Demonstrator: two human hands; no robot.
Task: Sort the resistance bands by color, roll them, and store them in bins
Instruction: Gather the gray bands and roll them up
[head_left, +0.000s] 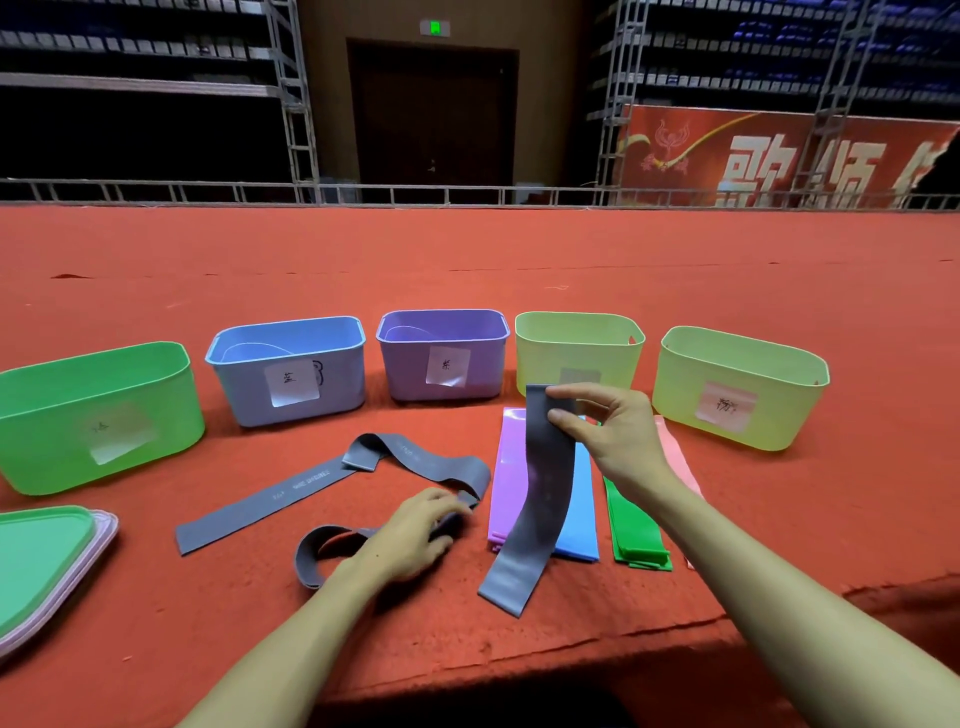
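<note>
Five bins line the red table (467, 260), from the green bin (98, 415) at left to the pale bin (737, 384) at right; none shows a rolled band inside. The left hand (415, 535) curls over a gray loop (322, 551), with loose gray bands (260, 501) just behind it. The right hand (608, 431) pinches the top of a hanging gray band (540, 499), draped over the flat purple band (506, 478) and blue band (579, 509), beside the green bands (636, 530) and pink band (675, 457). Sorting appears nearly done; rolling and binning remain.
</note>
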